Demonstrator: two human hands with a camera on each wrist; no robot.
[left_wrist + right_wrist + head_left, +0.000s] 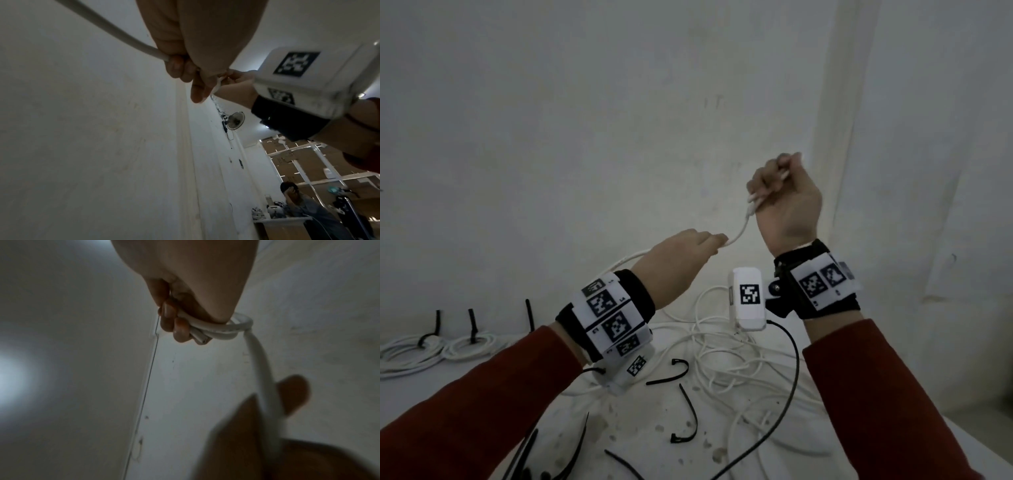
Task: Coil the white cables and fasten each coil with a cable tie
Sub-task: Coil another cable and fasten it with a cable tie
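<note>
Both hands are raised above the table, holding one white cable. My right hand is fisted around the cable's plug end, with a small loop of white cable wound around its fingers. My left hand pinches the same cable lower down and to the left; the cable runs out behind it toward the table. A tangle of loose white cables lies on the table under the hands. Black cable ties are scattered in front.
Two coiled white cables fastened with black ties lie at the table's left. A thin black wire runs from the right wrist camera across the table. A plain white wall stands close behind. In the left wrist view, a seated person is far off.
</note>
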